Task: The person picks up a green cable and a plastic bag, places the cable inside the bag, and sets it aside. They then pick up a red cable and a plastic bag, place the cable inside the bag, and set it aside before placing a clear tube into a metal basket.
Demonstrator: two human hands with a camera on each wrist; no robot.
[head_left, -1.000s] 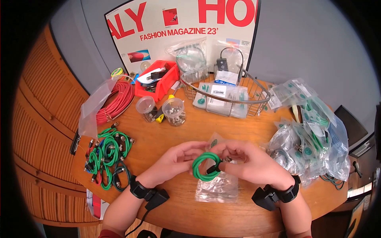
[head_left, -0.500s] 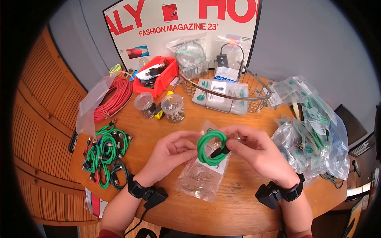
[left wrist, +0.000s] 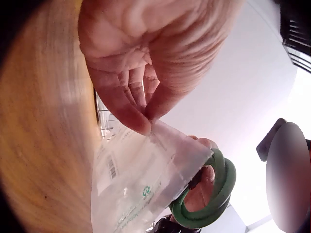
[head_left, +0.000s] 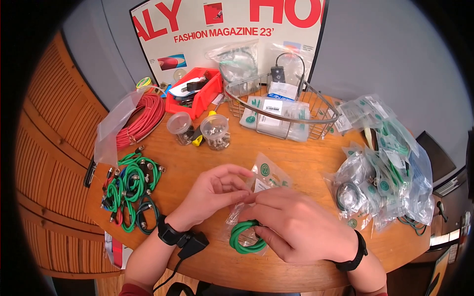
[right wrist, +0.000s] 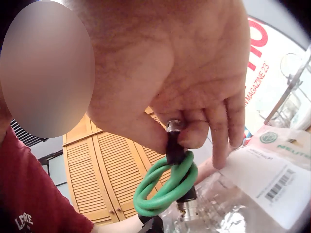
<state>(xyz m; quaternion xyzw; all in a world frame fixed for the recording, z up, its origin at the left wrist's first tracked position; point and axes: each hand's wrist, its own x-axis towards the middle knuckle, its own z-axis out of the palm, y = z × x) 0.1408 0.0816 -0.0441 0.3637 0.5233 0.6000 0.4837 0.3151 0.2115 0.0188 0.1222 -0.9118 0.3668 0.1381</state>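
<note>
My left hand (head_left: 207,197) pinches the edge of a clear plastic bag (head_left: 275,178) between thumb and index finger. That bag (left wrist: 129,170) hangs below the fingertips in the left wrist view, printed in green, with a white barcode label inside. With thumb and index finger my right hand (head_left: 296,224) pinches the black-sleeved metal connector of a coiled green cable (head_left: 234,240). In the right wrist view, the cable (right wrist: 163,191) hangs in a loose ring beside the bag, a second connector (right wrist: 188,206) at its lower end. My right fingertips come close to my left ones at the bag's edge.
Loose green cables (head_left: 133,185) lie at left, near a red cable coil (head_left: 143,121). Behind stand a red bin (head_left: 210,93), two plastic jars (head_left: 216,135) and a wire basket (head_left: 276,121). Bagged cables (head_left: 380,172) are heaped at right.
The green coil has come down toward me, from over the bag to its near end. My right hand has turned palm down, and my left thumb and finger now pinch the bag.
</note>
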